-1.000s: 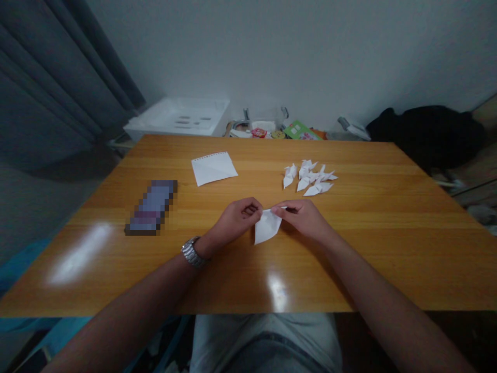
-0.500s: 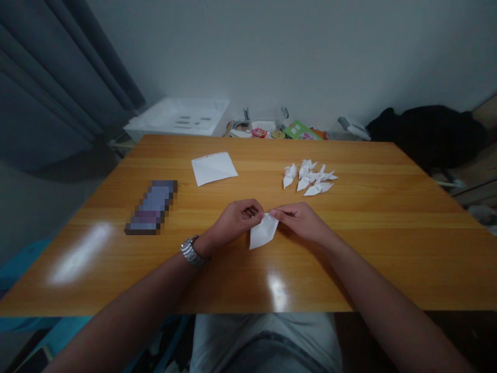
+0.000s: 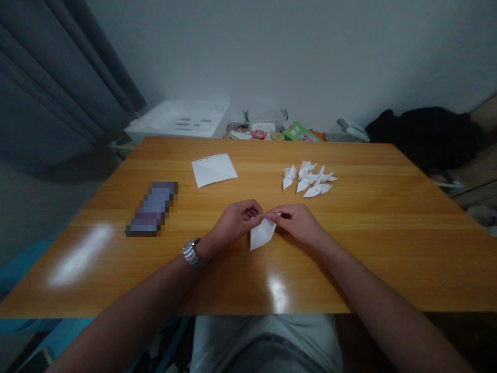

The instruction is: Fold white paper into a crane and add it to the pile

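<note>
A small folded piece of white paper (image 3: pixel 262 235) is held between my two hands, just above the near middle of the wooden table (image 3: pixel 388 248). My left hand (image 3: pixel 238 220) pinches its upper left edge with thumb and curled fingers; a silver watch is on that wrist. From the other side, my right hand (image 3: pixel 297 220) pinches the upper right edge, its fingertips close to those of the left. The fingers cover the paper's top edge. Beyond my right hand lie several folded white paper cranes (image 3: pixel 308 178) in a cluster.
A white sheet (image 3: pixel 214 170) with a torn, perforated edge lies at the back left. Left of my hands is a phone (image 3: pixel 152 209), its screen blurred. Past the far edge stand a white plastic tray (image 3: pixel 182 116) and small items, including a green packet (image 3: pixel 301 131).
My right thumb and fingers have slid slightly left along the paper's top edge, nearer to my left fingertips. The left hand has barely moved.
</note>
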The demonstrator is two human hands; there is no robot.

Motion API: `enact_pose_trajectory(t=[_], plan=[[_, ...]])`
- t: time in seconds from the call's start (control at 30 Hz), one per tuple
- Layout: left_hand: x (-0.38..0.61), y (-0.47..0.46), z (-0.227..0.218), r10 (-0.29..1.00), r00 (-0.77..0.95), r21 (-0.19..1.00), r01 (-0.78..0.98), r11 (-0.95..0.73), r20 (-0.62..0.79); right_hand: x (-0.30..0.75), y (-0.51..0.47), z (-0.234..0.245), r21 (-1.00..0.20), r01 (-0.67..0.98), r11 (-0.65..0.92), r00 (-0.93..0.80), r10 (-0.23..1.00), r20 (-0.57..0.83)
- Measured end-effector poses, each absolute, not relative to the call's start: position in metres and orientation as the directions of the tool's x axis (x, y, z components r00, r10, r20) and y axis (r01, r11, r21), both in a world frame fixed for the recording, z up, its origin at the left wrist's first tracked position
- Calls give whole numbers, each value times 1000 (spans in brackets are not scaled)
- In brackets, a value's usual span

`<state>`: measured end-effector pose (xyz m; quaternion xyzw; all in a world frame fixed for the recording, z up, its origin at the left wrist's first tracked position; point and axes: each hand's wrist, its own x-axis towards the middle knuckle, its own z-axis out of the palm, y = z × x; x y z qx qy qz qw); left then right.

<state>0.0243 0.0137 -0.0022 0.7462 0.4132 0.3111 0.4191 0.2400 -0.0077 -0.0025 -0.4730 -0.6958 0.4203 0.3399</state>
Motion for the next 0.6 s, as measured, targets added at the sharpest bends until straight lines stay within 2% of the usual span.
enact_pose_trajectory(t=[0.13, 0.37, 0.47, 0.6], plan=[[25, 14, 1, 892, 438, 908, 320, -268, 109, 243, -6, -2, -908, 369, 199, -273, 957, 99], [26, 17, -5, 921, 384, 947, 268, -177, 63, 248, -2, -6, -930, 352, 104, -132, 989, 61], [26, 21, -12, 924, 376, 973, 182, -140, 62, 248, 0, -5, -928, 351, 125, -121, 989, 87], [24, 21, -13, 917, 386, 967, 177, -183, 103, 247, 1, -6, -919, 358, 163, -162, 981, 111]])
